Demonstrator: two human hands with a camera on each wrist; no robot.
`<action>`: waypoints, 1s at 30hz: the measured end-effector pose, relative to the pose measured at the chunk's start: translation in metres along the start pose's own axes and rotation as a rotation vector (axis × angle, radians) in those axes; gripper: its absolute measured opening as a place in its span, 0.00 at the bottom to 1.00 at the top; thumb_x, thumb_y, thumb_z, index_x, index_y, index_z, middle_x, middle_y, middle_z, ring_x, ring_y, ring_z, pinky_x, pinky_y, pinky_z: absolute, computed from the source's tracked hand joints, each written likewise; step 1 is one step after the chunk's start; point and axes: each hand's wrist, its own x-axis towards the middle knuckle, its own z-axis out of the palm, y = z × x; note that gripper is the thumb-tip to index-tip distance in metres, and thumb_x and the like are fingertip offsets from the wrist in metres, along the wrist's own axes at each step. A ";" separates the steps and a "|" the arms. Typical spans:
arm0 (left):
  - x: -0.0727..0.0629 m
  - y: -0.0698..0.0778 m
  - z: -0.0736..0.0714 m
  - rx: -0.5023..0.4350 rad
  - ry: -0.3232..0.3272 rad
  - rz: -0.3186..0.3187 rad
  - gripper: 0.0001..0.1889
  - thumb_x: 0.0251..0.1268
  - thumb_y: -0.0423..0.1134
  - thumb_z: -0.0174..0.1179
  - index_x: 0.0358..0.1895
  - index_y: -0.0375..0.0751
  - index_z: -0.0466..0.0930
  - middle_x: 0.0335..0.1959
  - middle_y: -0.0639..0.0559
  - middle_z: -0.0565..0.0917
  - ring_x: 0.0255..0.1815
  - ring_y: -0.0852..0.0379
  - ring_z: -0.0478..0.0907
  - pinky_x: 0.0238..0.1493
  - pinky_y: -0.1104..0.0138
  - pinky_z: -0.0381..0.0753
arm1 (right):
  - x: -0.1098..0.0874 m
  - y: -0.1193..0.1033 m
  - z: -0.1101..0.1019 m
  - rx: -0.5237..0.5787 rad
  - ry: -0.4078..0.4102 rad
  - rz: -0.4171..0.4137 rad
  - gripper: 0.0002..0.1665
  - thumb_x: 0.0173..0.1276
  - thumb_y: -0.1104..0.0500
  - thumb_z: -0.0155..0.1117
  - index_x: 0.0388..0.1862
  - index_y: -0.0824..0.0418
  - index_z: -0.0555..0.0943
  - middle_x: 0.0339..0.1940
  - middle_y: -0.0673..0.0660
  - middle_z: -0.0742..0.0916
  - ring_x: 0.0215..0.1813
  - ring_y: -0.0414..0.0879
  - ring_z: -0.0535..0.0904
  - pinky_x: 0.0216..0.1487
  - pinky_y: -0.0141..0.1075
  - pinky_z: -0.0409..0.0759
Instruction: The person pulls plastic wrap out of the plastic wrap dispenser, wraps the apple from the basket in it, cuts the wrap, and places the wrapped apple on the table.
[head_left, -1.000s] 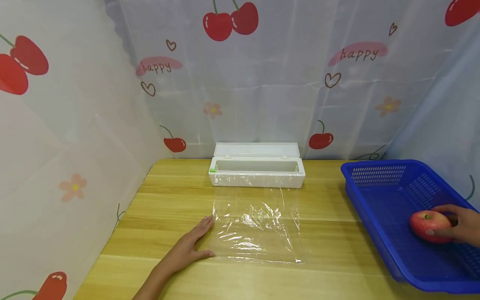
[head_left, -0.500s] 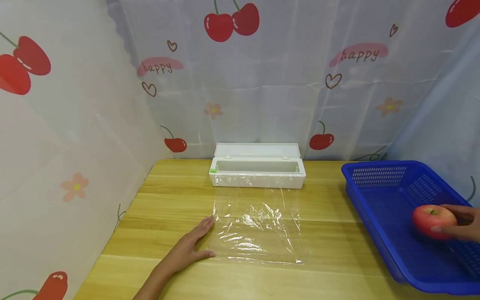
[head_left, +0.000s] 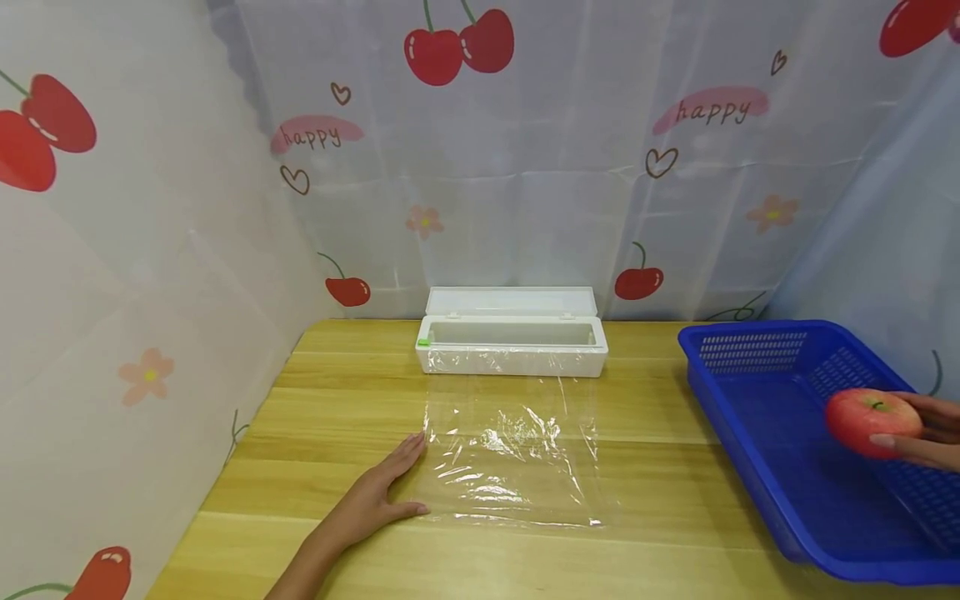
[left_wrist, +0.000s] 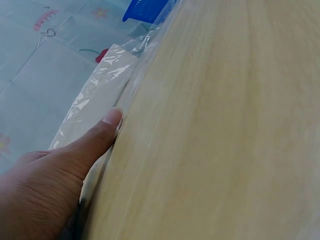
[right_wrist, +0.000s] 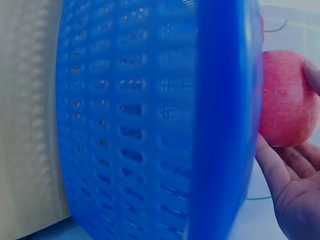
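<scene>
A red apple (head_left: pixel 862 421) is gripped by my right hand (head_left: pixel 933 429), raised over the blue plastic basket (head_left: pixel 738 433). In the right wrist view the fingers and thumb curl round the apple (right_wrist: pixel 287 102), partly behind the basket's rim (right_wrist: pixel 225 120). My left hand (head_left: pixel 375 496) lies on the table with straight fingers, its fingertips at the left edge of a sheet of clear cling film (head_left: pixel 510 454). The left wrist view shows the thumb (left_wrist: pixel 95 140) touching the film's edge. The film runs from a white cling film box (head_left: pixel 513 360), whose lid stands up.
A green slider (head_left: pixel 424 342) sits at the left end of the box's front edge. The wooden table (head_left: pixel 645 533) meets a cherry-printed curtain (head_left: pixel 525 225) behind and at both sides. The basket stands at the table's right.
My right hand has lifted the apple from the basket's floor, upward and slightly to the right. My left hand and the film have stayed in place.
</scene>
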 end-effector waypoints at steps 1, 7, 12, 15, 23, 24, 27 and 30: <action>0.000 0.000 0.000 0.000 -0.001 -0.003 0.51 0.58 0.61 0.69 0.81 0.48 0.55 0.83 0.57 0.52 0.82 0.55 0.47 0.76 0.47 0.56 | 0.000 0.002 0.000 0.001 -0.004 -0.021 0.55 0.73 0.52 0.67 0.83 0.66 0.44 0.79 0.78 0.54 0.80 0.43 0.56 0.33 0.16 0.78; -0.002 -0.001 0.002 0.004 -0.005 -0.010 0.51 0.58 0.62 0.68 0.81 0.48 0.54 0.83 0.57 0.52 0.82 0.54 0.47 0.75 0.46 0.57 | -0.001 0.003 -0.001 -0.080 0.040 -0.081 0.56 0.72 0.49 0.67 0.84 0.58 0.43 0.76 0.78 0.62 0.73 0.45 0.69 0.28 0.15 0.72; -0.001 -0.001 0.001 0.002 0.002 -0.007 0.51 0.58 0.62 0.68 0.81 0.48 0.55 0.82 0.56 0.53 0.82 0.54 0.48 0.76 0.46 0.56 | -0.007 -0.015 -0.003 -0.118 0.099 -0.172 0.54 0.71 0.52 0.69 0.84 0.60 0.48 0.73 0.81 0.64 0.46 0.13 0.54 0.31 0.11 0.64; 0.000 -0.001 0.000 0.002 0.002 -0.004 0.51 0.58 0.62 0.68 0.81 0.47 0.55 0.82 0.56 0.53 0.82 0.53 0.48 0.75 0.46 0.57 | -0.011 -0.027 -0.003 -0.115 0.110 -0.226 0.52 0.71 0.54 0.70 0.84 0.54 0.50 0.79 0.62 0.66 0.47 0.12 0.55 0.35 0.09 0.64; 0.001 -0.002 0.000 0.020 0.002 0.029 0.49 0.60 0.60 0.68 0.81 0.47 0.56 0.82 0.54 0.54 0.81 0.52 0.51 0.74 0.45 0.60 | -0.029 -0.075 -0.007 0.052 0.057 -0.428 0.53 0.60 0.75 0.73 0.80 0.51 0.63 0.58 0.21 0.73 0.53 0.11 0.69 0.39 0.11 0.74; 0.000 -0.002 0.000 0.024 0.000 0.029 0.49 0.61 0.60 0.67 0.81 0.47 0.56 0.82 0.54 0.54 0.81 0.52 0.51 0.74 0.45 0.60 | -0.031 -0.083 -0.006 0.098 0.047 -0.439 0.53 0.58 0.78 0.73 0.79 0.54 0.65 0.56 0.22 0.74 0.53 0.13 0.71 0.38 0.12 0.75; 0.000 -0.001 0.000 0.032 -0.001 0.031 0.48 0.61 0.60 0.67 0.80 0.46 0.57 0.82 0.54 0.55 0.81 0.51 0.52 0.74 0.44 0.60 | -0.039 -0.104 0.001 0.188 0.013 -0.437 0.52 0.55 0.81 0.72 0.78 0.59 0.67 0.56 0.25 0.77 0.52 0.16 0.75 0.37 0.14 0.77; 0.000 -0.001 0.000 0.029 -0.004 0.031 0.48 0.61 0.60 0.67 0.80 0.45 0.57 0.82 0.54 0.55 0.81 0.51 0.52 0.74 0.44 0.60 | -0.048 -0.120 0.007 0.215 -0.028 -0.385 0.51 0.58 0.78 0.72 0.78 0.57 0.66 0.57 0.26 0.77 0.51 0.17 0.75 0.37 0.16 0.78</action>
